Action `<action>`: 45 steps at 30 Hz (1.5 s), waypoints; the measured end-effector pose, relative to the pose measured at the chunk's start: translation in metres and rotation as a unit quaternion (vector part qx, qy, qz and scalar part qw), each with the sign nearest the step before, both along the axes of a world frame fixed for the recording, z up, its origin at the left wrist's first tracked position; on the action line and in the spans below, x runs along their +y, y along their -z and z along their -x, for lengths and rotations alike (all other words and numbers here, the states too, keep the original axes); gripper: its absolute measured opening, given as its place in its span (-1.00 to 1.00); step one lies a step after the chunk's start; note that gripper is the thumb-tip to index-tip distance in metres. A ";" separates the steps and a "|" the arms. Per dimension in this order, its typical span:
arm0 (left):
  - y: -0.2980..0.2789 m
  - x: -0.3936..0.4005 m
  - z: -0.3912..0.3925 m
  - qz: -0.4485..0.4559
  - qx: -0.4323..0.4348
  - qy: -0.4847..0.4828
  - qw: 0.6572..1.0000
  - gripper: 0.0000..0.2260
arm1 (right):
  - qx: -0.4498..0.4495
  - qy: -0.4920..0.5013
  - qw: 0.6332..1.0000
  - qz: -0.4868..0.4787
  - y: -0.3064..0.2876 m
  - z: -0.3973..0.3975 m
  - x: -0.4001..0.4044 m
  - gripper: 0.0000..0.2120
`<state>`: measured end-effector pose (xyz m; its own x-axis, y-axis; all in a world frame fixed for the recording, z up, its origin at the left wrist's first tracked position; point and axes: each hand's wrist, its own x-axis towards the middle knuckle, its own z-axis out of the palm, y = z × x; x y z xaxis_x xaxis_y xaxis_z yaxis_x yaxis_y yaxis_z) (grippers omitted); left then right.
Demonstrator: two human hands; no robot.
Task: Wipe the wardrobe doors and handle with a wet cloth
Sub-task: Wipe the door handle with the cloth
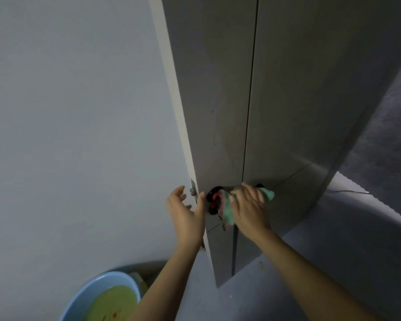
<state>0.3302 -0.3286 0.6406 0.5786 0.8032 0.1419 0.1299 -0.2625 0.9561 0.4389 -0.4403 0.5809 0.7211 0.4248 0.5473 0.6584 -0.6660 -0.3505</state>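
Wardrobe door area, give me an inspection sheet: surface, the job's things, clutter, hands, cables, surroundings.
Surface: grey wardrobe doors, one dark vertical seam between panels; wetness cannot be told.
Job's things: green cloth with a pink patch, bunched against the black handle, which has red parts.
Clutter: blue basin at lower left, holding yellowish liquid.
Hands: right hand grips the cloth at the handle; left hand wraps the door edge, thumb on the front, fingers relaxed.
Cables: thin light wire lying at far right.
Surroundings: pale wall on the left, grey floor below.
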 end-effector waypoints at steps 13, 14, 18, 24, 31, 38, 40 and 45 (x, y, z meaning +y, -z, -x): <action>-0.001 0.058 -0.032 -0.141 -0.017 0.155 0.978 -0.66 | 0.004 0.092 0.995 0.048 -0.009 -0.021 0.015 -0.68; 0.000 0.058 -0.034 -0.131 -0.023 0.151 0.980 -0.64 | 0.016 0.102 0.994 0.038 -0.010 -0.027 0.017 -0.67; 0.001 0.054 -0.035 -0.098 -0.046 0.133 0.985 -0.63 | -0.006 0.124 0.992 -0.009 -0.002 0.008 0.048 -0.70; 0.004 0.057 -0.035 -0.118 -0.042 0.135 0.983 -0.60 | -0.061 0.110 0.992 0.031 -0.006 -0.007 0.038 -0.63; 0.003 0.059 -0.038 -0.117 -0.035 0.116 0.986 -0.63 | -0.038 0.080 0.992 0.094 -0.006 0.004 0.048 -0.58; 0.004 0.057 -0.038 -0.102 -0.040 0.121 0.987 -0.68 | 0.012 0.084 0.993 0.078 -0.015 -0.006 0.043 -0.58; 0.003 0.057 -0.038 -0.103 -0.040 0.116 0.987 -0.70 | 0.030 0.081 0.992 0.092 -0.013 0.007 0.051 -0.55; 0.003 0.058 -0.038 -0.113 -0.025 0.114 0.987 -0.63 | 0.044 -0.008 0.970 0.238 -0.034 -0.038 0.018 -0.24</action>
<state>0.3679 -0.2706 0.6375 0.7283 0.5978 0.3350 -0.0024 -0.4867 0.8736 0.4767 -0.4227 0.6146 0.7472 0.6260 0.2232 0.6517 -0.7559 -0.0618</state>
